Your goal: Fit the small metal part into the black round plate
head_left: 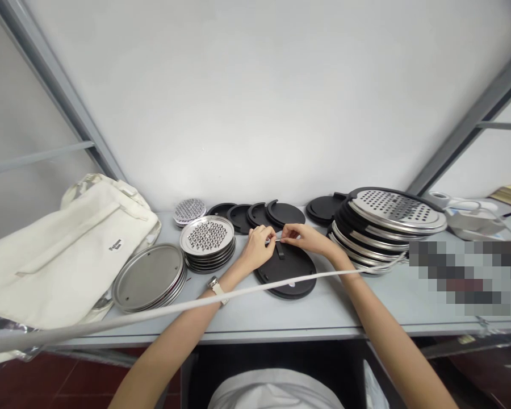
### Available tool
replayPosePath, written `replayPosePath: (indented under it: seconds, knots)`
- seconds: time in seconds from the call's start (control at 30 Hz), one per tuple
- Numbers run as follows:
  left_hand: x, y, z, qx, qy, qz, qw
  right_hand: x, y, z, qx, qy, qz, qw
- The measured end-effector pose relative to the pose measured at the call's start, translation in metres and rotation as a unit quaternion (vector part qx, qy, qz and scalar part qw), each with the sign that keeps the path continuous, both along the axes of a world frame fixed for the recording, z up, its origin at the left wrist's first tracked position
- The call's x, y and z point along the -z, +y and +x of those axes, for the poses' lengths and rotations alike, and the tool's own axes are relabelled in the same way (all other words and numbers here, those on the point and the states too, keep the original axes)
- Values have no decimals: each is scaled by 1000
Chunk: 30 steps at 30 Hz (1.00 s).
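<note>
Head view, left to right. Cream bag [89, 244]: one, far left of the left hand. Plain metal discs [149, 275]: a stack, left of the left wrist, loose and seemingly unworked. Grater discs [207, 234]: a stack, just left of the left hand, likewise apparently waiting. Black rimmed discs [286, 213]: an overlapping row beyond the hands, judged in reserve. Left hand [259, 245]: fingers drawn narrow at the far edge of the black disc; anything pinched between them cannot be told. Black disc [292, 278]: one, flat beneath and between the hands, dark strip on its face, judged mid-step and unfinished. Right hand [302, 237]: thumb and fingers narrow at the same edge, hold likewise uncertain. Mixed stack [398, 209]: metal and black discs layered together, right of the right hand, possibly the finished portion; overall count done, undetermined.
</note>
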<state>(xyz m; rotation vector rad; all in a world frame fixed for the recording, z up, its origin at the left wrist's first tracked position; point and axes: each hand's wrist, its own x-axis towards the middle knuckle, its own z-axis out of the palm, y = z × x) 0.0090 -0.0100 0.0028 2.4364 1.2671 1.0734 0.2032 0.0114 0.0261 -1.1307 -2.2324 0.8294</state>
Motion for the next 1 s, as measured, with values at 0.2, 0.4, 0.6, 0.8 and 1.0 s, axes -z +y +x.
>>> replayPosePath:
  seconds: [0.2,0.4,0.6,0.8,1.0]
  knots:
    - [1,2,0,3,-51,-34,998,-5,-3,-3,1,-4,1,1000]
    - [11,11,0,-40,-106,-73,991,-7,-5,-3,7,-4,-9,1000]
    - [21,21,2,17,-207,-198,958,-5,-3,-1,8,-4,1,1000]
    - [17,23,4,61,-270,-268,923,-5,-3,-2,10,-11,-2,1000]
    - [14,25,3,81,-288,-298,906,-3,-4,-3,16,-3,-2,1000]
